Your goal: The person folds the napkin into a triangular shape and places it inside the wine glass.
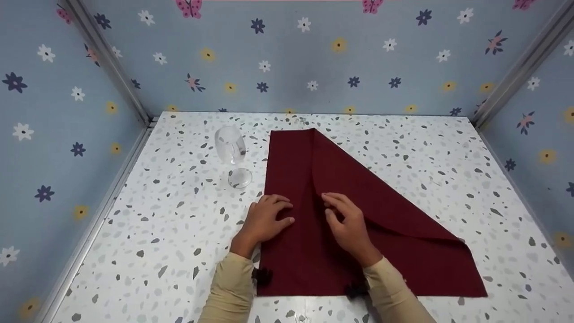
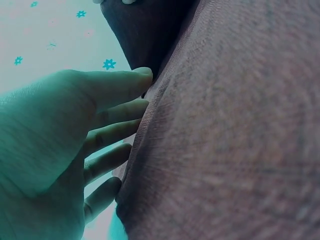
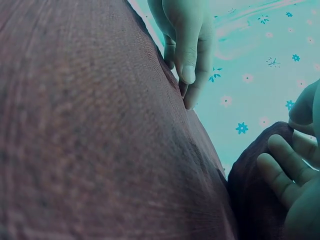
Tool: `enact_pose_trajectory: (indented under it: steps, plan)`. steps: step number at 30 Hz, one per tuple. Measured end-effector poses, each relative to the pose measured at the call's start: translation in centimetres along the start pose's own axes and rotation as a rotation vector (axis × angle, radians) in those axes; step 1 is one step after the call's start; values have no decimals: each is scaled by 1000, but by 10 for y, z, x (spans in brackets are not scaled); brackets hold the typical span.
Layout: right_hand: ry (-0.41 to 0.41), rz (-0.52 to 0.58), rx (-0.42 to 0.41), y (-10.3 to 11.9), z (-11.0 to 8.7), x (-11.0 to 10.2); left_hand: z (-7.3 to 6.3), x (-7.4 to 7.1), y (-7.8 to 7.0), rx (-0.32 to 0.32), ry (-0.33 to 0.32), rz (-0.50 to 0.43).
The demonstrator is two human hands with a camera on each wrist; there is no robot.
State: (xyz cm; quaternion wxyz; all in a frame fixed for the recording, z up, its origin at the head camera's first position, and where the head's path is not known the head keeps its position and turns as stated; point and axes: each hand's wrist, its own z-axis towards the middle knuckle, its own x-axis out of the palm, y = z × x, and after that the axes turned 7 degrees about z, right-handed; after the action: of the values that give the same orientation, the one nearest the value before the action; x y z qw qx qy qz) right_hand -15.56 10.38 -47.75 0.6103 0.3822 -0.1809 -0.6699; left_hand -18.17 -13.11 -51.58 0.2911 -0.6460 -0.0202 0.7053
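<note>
A dark red cloth [image 1: 287,251] lies spread on the speckled table, its upper right part folded over into a slanting edge. My left hand [image 1: 267,217] rests on the cloth's left side with relaxed fingers, palm down. In the left wrist view, the fingers of the left hand [image 2: 107,130] lie along the cloth edge [image 2: 150,120]. Near the middle, my right hand [image 1: 347,224] pinches the loose edge of the folded flap [image 1: 354,179], which lifts a little off the layer below. The right wrist view has the raised cloth [image 3: 260,160] between thumb and fingers of the right hand [image 3: 300,175].
A clear stemmed glass [image 1: 231,146] stands left of the cloth, beyond my left hand. Flower-patterned panels [image 1: 305,58] rise at the back and on both sides of the table [image 1: 179,237]. Dark wrist bands [image 1: 262,276] sit under both forearms.
</note>
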Motion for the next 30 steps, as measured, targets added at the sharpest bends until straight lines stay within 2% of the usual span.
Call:
enact_pose_trajectory:
  steps: [6, 16, 25, 30]
  plan:
    - [39, 33, -2, 4, 0, 1, 1, -2, 0, -4, -17, -6]
    - [32, 13, -24, -2, -4, 6, -1, -3, 0, 2, -36, -4]
    - [49, 62, -11, 1, -1, 4, 4, -3, -2, -40, -62, -25]
    - [74, 71, 7, 1, -2, 6, 0, -6, -2, -97, -49, -35]
